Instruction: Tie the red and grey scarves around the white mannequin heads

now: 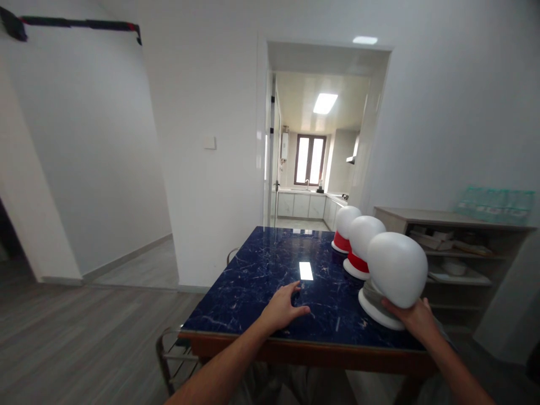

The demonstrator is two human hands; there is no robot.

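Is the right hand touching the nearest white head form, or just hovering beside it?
Touching. The head view shows the right hand wrapped under the nearest head form at its base, fingers against it with no gap.

Both forearms were bare to the frame's edge, no sleeves, watch or rings showing on the left hand [283, 309] or right hand [415, 318]; light trousers, perhaps, below.
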